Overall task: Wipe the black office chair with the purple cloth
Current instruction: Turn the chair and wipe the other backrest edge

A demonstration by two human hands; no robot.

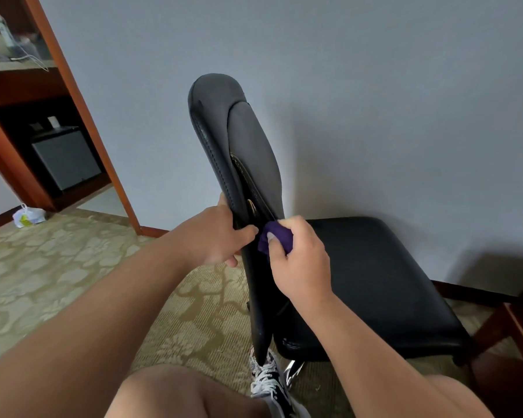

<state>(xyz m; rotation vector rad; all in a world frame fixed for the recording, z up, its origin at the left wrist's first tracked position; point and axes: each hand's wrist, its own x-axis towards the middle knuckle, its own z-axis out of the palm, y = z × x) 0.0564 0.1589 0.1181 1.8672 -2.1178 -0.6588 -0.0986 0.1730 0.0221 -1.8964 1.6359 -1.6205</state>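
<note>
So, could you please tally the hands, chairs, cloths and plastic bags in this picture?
hands: 2 (left hand, right hand)
chair: 1
cloth: 1
bag: 1
Total: 5

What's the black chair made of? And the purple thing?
The black office chair looks like smooth leather or fake leather: it shines softly and has a stitched seam down the backrest edge. The bunched purple cloth in the right hand looks like soft, matte fabric, folding in wrinkles.
</note>
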